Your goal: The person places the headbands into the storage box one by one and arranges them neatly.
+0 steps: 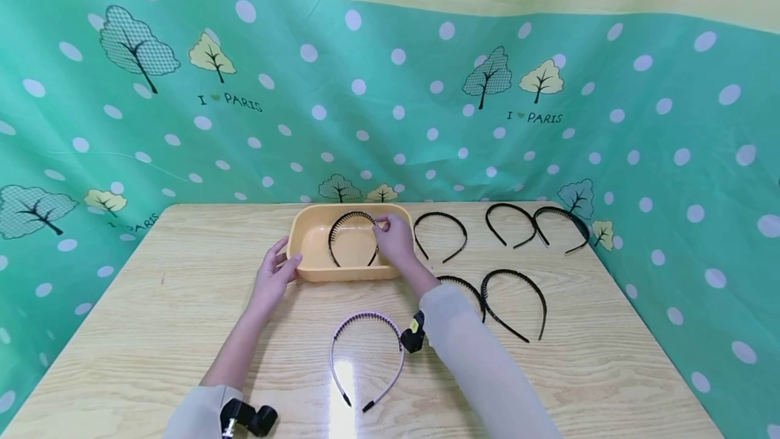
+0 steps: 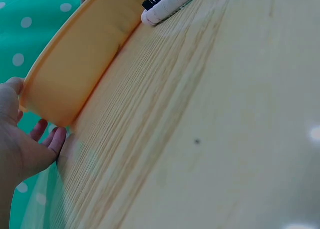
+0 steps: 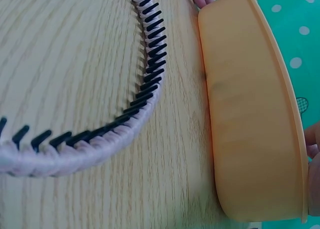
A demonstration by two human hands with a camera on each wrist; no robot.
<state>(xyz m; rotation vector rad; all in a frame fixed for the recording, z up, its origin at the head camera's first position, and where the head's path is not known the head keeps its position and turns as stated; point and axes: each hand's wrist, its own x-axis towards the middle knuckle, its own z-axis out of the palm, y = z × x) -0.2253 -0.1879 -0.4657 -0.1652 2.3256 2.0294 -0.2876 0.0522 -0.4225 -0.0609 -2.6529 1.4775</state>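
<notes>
An orange plastic basin (image 1: 347, 274) stands at the table's far side. My left hand (image 1: 274, 273) holds its left end, thumb at the rim and fingers along the outer wall, as the left wrist view also shows. A black toothed headband (image 1: 355, 214) is inside the basin, arch away from me. My right hand (image 1: 395, 239) reaches over the front rim and pinches the headband's right side. In the right wrist view the basin wall hides most of that hand. A pale lilac headband (image 1: 367, 314) with black teeth and black tips lies on the table in front of the basin.
Right of the basin lies a black headband (image 1: 441, 214), with two more black headbands (image 1: 510, 206) overlapping at the far right. Nearer me, another black headband (image 1: 514, 272) touches one partly hidden by my right sleeve (image 1: 481, 364). A green dotted cloth (image 1: 390, 120) hangs behind the table.
</notes>
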